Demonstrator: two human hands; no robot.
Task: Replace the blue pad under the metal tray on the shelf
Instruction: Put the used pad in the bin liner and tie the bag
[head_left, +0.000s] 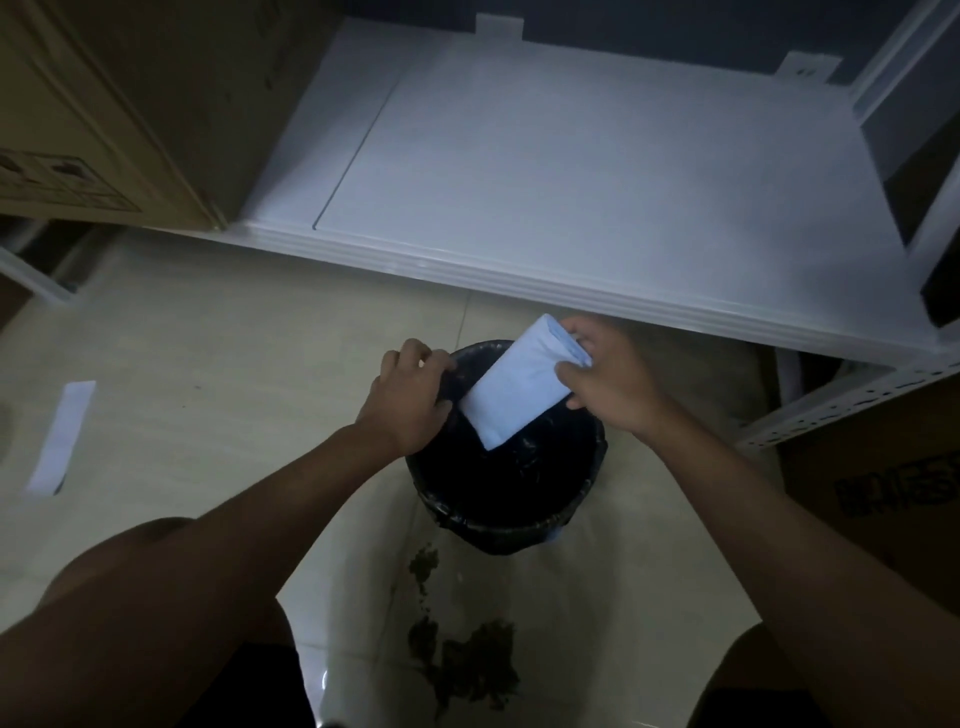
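Two hands over the floor, below my white shelf (597, 171). Black-lined bin (506, 483) next: left hand (410, 395) grips its rim. Right hand (608, 379) pinches the folded pale-blue pad (511, 387), whose lower corner dips into the bin mouth.

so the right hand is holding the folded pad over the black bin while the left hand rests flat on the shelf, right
Not quite. The left hand is not on the shelf; the head view shows it gripping the rim of the black bin. The rest holds: the right hand holds the folded pad over that bin.
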